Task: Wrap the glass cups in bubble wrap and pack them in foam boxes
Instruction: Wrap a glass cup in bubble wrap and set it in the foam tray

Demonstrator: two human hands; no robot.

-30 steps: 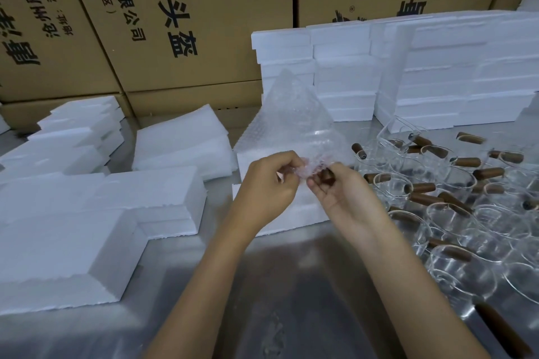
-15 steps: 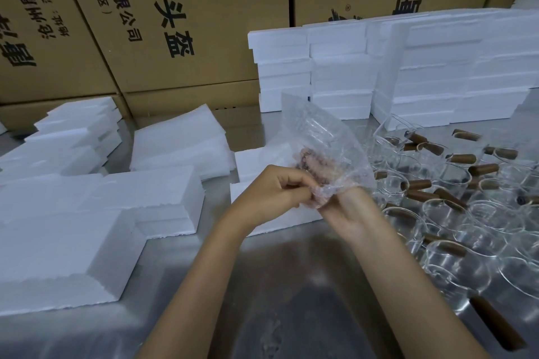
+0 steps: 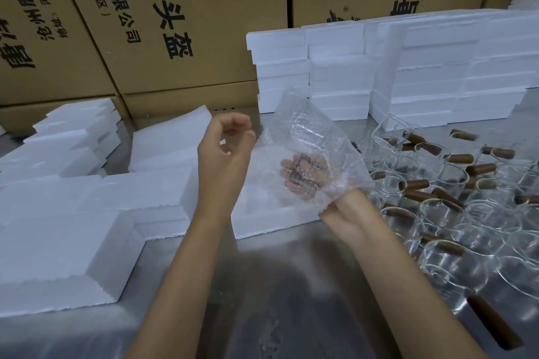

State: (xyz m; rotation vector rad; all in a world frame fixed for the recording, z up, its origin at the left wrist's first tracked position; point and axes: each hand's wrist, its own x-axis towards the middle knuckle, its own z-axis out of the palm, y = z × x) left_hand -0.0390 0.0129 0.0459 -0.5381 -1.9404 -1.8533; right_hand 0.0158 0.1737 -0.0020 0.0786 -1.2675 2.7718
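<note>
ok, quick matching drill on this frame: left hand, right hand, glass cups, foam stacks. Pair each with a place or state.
1. left hand
2. right hand
3. glass cups
4. foam stacks

A. against the cartons at the back
B. inside the bubble wrap bag
C. clustered on the table's right side
D. raised, holding nothing

Pairs: 1-D, 2-B, 3-C, 4-A
</note>
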